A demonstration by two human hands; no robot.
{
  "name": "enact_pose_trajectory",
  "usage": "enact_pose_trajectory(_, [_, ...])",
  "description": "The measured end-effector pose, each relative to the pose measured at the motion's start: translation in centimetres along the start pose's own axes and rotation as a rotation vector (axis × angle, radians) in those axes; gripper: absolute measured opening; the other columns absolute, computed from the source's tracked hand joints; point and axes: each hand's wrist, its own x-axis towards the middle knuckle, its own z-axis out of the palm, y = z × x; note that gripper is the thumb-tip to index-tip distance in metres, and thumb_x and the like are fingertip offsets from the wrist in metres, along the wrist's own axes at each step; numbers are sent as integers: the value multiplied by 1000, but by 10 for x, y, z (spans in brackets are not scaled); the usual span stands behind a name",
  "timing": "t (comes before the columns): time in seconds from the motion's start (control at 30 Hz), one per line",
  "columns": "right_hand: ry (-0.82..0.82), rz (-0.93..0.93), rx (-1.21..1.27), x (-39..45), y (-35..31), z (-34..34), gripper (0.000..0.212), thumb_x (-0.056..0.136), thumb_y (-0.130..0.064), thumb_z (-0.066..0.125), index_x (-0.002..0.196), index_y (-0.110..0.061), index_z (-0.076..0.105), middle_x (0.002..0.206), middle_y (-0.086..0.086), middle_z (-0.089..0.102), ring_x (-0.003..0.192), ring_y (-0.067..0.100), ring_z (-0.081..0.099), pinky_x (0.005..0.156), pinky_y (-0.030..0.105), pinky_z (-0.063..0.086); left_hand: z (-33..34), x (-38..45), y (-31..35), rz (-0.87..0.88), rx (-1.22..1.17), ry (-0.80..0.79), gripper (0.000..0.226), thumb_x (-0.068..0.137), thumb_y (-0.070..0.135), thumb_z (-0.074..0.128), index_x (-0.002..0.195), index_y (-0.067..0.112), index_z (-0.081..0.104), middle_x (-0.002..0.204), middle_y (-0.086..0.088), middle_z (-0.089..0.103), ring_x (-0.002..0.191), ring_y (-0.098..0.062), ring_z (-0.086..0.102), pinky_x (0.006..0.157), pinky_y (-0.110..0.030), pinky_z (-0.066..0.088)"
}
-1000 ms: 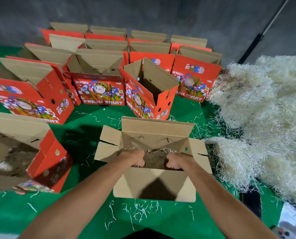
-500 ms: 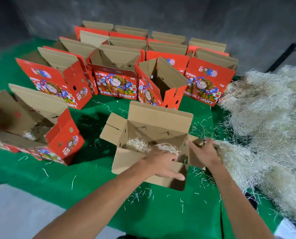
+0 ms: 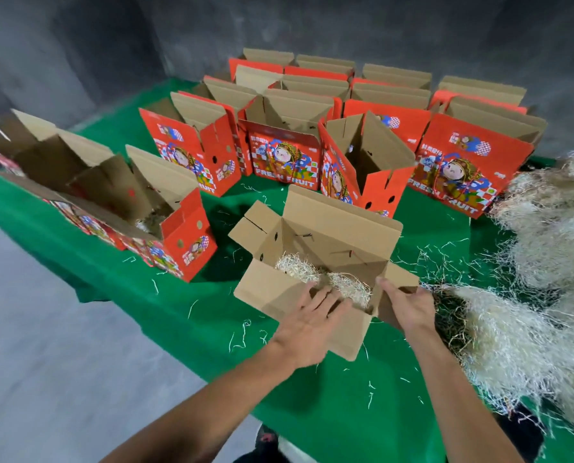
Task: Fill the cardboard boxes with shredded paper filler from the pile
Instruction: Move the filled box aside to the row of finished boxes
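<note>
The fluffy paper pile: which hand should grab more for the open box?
Probably the right hand. It sits at the open box's right flap, right beside the paper pile. The left hand lies flat on the near flap, farther away.

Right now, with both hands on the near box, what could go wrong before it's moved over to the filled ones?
1. The near box sits close to the table's front edge; a push toward you could tip it off.
2. Its filler is only a low layer, so it may be underfilled.
3. The right hand holds just a side flap; lifting by that grip could bend it, while the left hand only rests flat.
</note>
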Motion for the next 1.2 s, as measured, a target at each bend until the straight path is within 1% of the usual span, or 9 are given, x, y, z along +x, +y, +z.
enact_pose_trajectory(0.1, [-88, 6, 28, -6, -5, 4, 54, 64, -61, 83, 84, -20, 55, 86, 7, 63, 78, 20, 60, 57, 29, 43, -7, -13, -9, 2, -52, 44, 93, 71, 16, 69, 150, 22, 22, 151, -2, 35, 141, -22, 29, 120, -49, 13])
enact_pose_trajectory(0.2, [-143, 15, 41, -15, -10, 10, 56, 63, -60, 84, 88, -18, 58, 89, 7, 64, 83, 23, 61, 66, 35, 50, -22, -20, -16, -56, -75, 1, 77, 80, 18, 60, 150, 33, 31, 152, 7, 43, 139, -15, 38, 119, -46, 24])
enact_pose_trajectory(0.3, [-163, 15, 31, -28, -16, 20, 55, 61, -59, 85, 85, -18, 57, 87, 9, 66, 81, 25, 63, 69, 40, 55, -43, -25, -22, -139, -121, -39, 51, 85, 16, 50, 132, 35, 58, 110, 8, 69, 96, -15, 65, 93, -41, 52])
enact_pose_trajectory(0.37, [-175, 21, 15, -38, -22, 31, 58, 58, -58, 87, 84, -17, 56, 83, 11, 67, 77, 27, 67, 68, 42, 59, -56, -33, -31, -174, -110, -49, 33, 88, 19, 48, 111, 29, 69, 80, 8, 64, 75, -15, 61, 82, -37, 53])
enact_pose_trajectory(0.43, [-189, 0, 8, -50, -28, 47, 59, 59, -56, 88, 86, -15, 55, 82, 12, 68, 73, 28, 69, 65, 42, 61, -63, -40, -43, -200, -82, -55, 23, 92, 26, 48, 96, 22, 70, 70, 6, 60, 69, -16, 60, 77, -35, 52])
enact_pose_trajectory(0.63, [-171, -100, 52, -82, -29, 93, 69, 68, -47, 86, 100, 9, 63, 81, 18, 70, 66, 23, 63, 62, 33, 50, -74, -58, -82, -258, 25, -86, 14, 91, 29, 57, 89, 22, 69, 69, 5, 60, 64, -15, 58, 71, -31, 43])
enact_pose_trajectory(0.73, [-178, -153, 52, -91, -37, 109, 49, 76, -41, 83, 88, 3, 67, 79, 16, 71, 68, 25, 66, 74, 48, 58, -77, -65, -99, -272, 42, -108, 10, 90, 26, 58, 87, 21, 67, 66, 7, 56, 60, -14, 55, 67, -31, 40])
enact_pose_trajectory(0.87, [-152, -131, 121, -98, -48, 126, 47, 80, -31, 83, 114, -8, 59, 105, 12, 70, 97, 30, 67, 91, 48, 54, -78, -70, -121, -278, 52, -122, 10, 91, 27, 59, 93, 25, 69, 75, 7, 62, 70, -17, 59, 69, -30, 38])
enact_pose_trajectory(1.2, [-59, -168, 32, -104, -74, 171, 43, 86, -25, 76, 121, -12, 56, 115, 12, 69, 102, 30, 66, 88, 40, 55, -75, -77, -165, -327, 64, -71, 22, 82, 30, 61, 102, 27, 68, 90, 3, 69, 83, -19, 61, 79, -36, 37])
